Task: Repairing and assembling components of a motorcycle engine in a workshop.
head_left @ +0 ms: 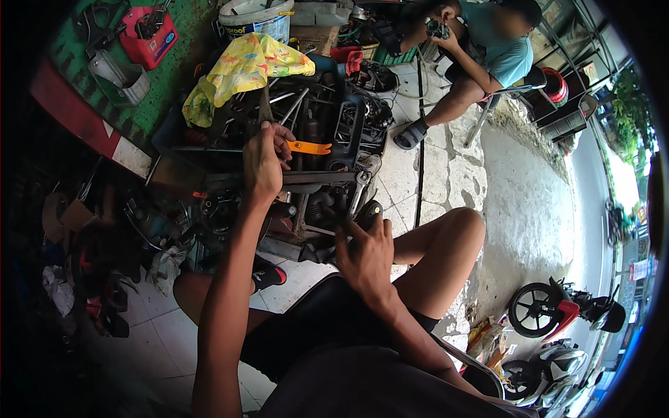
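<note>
My left hand point(265, 159) is closed over the tray of tools, with its fingers curled. From its fingers an orange forked pry tool point(310, 148) sticks out to the right. A flat grey-brown blade-like piece point(265, 106) rises just beyond the thumb; whether I hold it too is unclear. Lower and to the right, my right hand point(367, 259) has bent fingers at a black part with a yellow dot point(371, 211). What lies inside its grip is dark and hidden. Close to it is a ring-ended wrench point(362, 182). The dark tray point(353, 132) holds several metal tools.
A yellow patterned cloth point(244, 73) drapes over the tray's far side. Behind stand a white bucket point(254, 24) and a red bin point(148, 38). Another person point(481, 49) sits at far right, handling a small part. Motorcycles point(540, 310) are parked at lower right.
</note>
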Tool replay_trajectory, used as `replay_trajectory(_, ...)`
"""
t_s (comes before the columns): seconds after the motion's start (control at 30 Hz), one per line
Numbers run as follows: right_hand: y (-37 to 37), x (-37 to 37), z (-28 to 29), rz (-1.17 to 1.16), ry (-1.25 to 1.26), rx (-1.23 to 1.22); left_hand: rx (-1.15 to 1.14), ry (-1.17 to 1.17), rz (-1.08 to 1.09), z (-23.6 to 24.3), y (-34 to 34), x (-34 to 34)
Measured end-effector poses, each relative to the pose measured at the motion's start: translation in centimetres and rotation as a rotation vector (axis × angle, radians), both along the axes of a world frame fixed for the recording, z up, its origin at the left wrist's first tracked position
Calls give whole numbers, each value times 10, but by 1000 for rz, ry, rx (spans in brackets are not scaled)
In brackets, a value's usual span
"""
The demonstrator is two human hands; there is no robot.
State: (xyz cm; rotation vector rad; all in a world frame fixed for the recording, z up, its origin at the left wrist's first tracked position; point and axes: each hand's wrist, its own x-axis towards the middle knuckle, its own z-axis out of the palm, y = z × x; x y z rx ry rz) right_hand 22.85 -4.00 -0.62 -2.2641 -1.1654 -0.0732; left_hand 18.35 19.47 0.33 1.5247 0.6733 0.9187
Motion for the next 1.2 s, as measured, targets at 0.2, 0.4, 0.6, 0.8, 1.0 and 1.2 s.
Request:
replay_trajectory(0.2, -24, 18, -7, -67, 147, -157, 74, 98, 7, 7, -6, -1)
replay_trajectory(0.4, -26, 46, -26, -164, 65, -148, 729, 625, 38, 4, -23, 1)
replay_trajectory(0.6, -20, 94, -30, -85, 89, -145, 665, 735, -73, 17, -26, -1)
replay_trajectory(0.8, -12, 117, -8, -186, 104, -8, 705, 618, -42, 4, -21, 4)
replay_trajectory(1.0, 3, 114, 23, -247, 340, 41, 678, 662, -48, 6, -20, 2)
replay_trajectory(1.2, 22, 126, 10, -269, 398, 205, 692, 666, -95, 10, -23, 2)
